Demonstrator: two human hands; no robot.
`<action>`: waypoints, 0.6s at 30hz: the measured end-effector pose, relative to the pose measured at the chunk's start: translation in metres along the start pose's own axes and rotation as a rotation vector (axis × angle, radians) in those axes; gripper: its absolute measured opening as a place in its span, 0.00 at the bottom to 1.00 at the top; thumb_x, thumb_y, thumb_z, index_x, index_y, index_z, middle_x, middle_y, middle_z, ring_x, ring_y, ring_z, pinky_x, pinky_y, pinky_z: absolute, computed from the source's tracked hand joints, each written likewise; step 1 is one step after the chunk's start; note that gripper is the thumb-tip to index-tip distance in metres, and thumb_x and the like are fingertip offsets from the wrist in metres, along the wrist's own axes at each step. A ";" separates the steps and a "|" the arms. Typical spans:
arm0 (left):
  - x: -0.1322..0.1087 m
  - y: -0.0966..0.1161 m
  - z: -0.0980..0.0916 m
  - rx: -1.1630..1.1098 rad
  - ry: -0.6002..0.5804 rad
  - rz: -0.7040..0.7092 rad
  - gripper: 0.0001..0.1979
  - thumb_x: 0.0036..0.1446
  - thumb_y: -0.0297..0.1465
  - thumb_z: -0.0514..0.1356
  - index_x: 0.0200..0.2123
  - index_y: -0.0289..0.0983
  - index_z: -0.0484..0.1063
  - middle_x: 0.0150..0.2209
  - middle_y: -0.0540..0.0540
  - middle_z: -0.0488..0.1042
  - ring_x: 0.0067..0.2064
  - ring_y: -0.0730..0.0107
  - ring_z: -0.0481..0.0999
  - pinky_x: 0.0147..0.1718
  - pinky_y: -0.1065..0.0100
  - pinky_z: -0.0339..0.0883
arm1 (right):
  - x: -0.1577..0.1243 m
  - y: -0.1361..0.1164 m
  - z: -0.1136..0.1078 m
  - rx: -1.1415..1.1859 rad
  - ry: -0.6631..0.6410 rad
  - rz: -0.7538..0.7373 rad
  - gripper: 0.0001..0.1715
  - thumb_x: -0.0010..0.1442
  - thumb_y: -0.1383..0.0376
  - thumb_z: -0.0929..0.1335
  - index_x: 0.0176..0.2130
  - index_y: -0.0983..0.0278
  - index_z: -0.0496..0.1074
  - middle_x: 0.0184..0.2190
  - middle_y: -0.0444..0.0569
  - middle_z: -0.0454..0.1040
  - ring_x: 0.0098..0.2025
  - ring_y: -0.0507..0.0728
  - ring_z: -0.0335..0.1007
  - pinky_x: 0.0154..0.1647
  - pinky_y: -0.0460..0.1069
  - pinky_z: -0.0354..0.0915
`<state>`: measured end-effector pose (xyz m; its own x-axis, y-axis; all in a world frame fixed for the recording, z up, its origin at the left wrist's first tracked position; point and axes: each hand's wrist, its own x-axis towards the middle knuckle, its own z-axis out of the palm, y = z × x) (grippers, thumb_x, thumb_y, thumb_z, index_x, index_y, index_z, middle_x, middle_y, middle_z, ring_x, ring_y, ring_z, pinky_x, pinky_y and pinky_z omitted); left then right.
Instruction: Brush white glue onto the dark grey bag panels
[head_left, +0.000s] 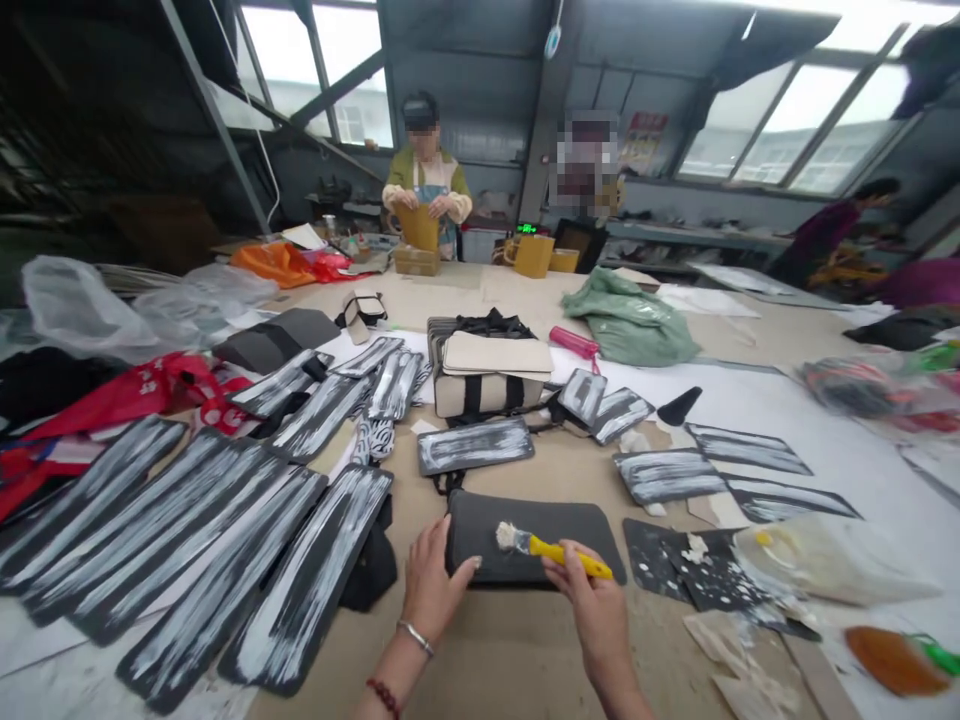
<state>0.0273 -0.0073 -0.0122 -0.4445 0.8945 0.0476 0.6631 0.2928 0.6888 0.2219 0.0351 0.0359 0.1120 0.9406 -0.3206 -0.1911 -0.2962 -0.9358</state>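
A dark rounded rectangular panel [551, 515] lies flat on the brown work surface in front of me. My left hand [435, 575] holds its left end, with the thumb on the near edge and the fingers along the side. My right hand [589, 600] grips a paintbrush [570, 557] by its yellow handle. The pale, clotted bristles are over the panel's middle, where no white streak shows. Just beyond lies a dark strip [476, 446] streaked with white. To the left, several long dark panels [307, 580] carry similar white brush strokes.
A beige stack of bag pieces [491, 375] stands ahead. On the right are smaller streaked pieces [667, 473], a white-spattered dark sheet [675, 560] and a clear plastic bag [832, 560]. A green bag [630, 315] lies farther back. A co-worker [426, 185] handles a mustard-yellow piece across the table.
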 end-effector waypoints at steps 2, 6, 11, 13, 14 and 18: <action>0.021 0.017 0.005 0.132 -0.131 -0.050 0.36 0.45 0.38 0.60 0.57 0.31 0.56 0.57 0.34 0.57 0.58 0.48 0.55 0.55 0.53 0.51 | 0.008 0.003 -0.007 0.028 0.005 0.024 0.32 0.40 0.46 0.72 0.36 0.68 0.69 0.28 0.50 0.75 0.35 0.62 0.73 0.35 0.53 0.73; 0.039 0.032 0.005 0.296 -0.368 -0.090 0.35 0.44 0.31 0.59 0.58 0.35 0.55 0.60 0.38 0.53 0.61 0.53 0.51 0.56 0.58 0.48 | 0.028 0.023 -0.021 0.141 0.072 0.154 0.39 0.31 0.47 0.75 0.36 0.70 0.68 0.26 0.51 0.75 0.32 0.61 0.73 0.31 0.49 0.72; 0.044 0.009 0.019 0.325 -0.291 -0.055 0.38 0.47 0.33 0.55 0.60 0.29 0.46 0.58 0.37 0.56 0.59 0.58 0.57 0.55 0.63 0.52 | 0.044 0.051 -0.028 0.330 0.095 0.243 0.37 0.31 0.50 0.76 0.35 0.69 0.67 0.26 0.52 0.75 0.28 0.57 0.73 0.28 0.46 0.69; 0.049 -0.007 0.026 0.318 -0.276 -0.013 0.37 0.48 0.37 0.54 0.59 0.27 0.49 0.57 0.36 0.58 0.58 0.57 0.59 0.55 0.62 0.53 | 0.048 0.057 -0.028 0.362 0.105 0.264 0.37 0.29 0.50 0.77 0.34 0.69 0.66 0.24 0.51 0.74 0.26 0.56 0.73 0.25 0.45 0.68; 0.051 -0.014 0.030 0.318 -0.270 0.017 0.36 0.48 0.38 0.53 0.58 0.27 0.51 0.57 0.36 0.59 0.57 0.56 0.59 0.54 0.61 0.54 | 0.050 0.059 -0.027 0.368 0.115 0.276 0.37 0.28 0.50 0.77 0.33 0.68 0.66 0.23 0.51 0.74 0.25 0.56 0.72 0.23 0.44 0.67; 0.056 -0.028 0.032 0.340 -0.183 0.146 0.33 0.46 0.40 0.53 0.55 0.32 0.60 0.56 0.38 0.61 0.57 0.53 0.60 0.54 0.57 0.55 | 0.053 0.065 -0.023 0.358 0.165 0.288 0.36 0.27 0.47 0.76 0.30 0.66 0.65 0.20 0.48 0.73 0.22 0.54 0.71 0.20 0.43 0.65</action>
<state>0.0033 0.0459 -0.0520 -0.2370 0.9712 -0.0237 0.8862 0.2261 0.4043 0.2377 0.0622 -0.0454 0.1531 0.7812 -0.6053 -0.5573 -0.4376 -0.7057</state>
